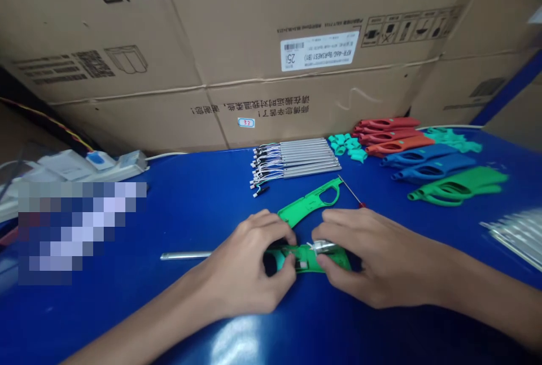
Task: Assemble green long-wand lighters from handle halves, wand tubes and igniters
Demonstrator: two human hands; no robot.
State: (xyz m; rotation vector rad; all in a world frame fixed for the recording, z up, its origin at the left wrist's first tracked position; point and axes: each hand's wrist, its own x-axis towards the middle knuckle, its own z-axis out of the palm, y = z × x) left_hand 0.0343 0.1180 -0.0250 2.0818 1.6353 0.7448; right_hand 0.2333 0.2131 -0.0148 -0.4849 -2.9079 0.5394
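Observation:
My left hand [249, 260] and my right hand [372, 258] both grip a green plastic shell half [307, 259] low on the blue table, their fingers around its ends. A small silver part with thin wires [324, 246] sits in the shell under my right fingers. A slim metal tube [186, 255] sticks out left from under my left hand; whether it joins the shell is hidden. A second green shell half [311, 201] lies just beyond my hands, touching neither clearly. Beside it lies a thin red-handled screwdriver [351, 192].
Beyond my hands lie a row of wired metal tubes [296, 159], small teal parts [345, 148], and red [389, 133], blue [423, 162] and green [457, 185] shells. Cardboard boxes [254, 43] stand behind the blue table [190, 196]. A power strip [110, 166] sits left; a plastic bag [519, 235] lies right.

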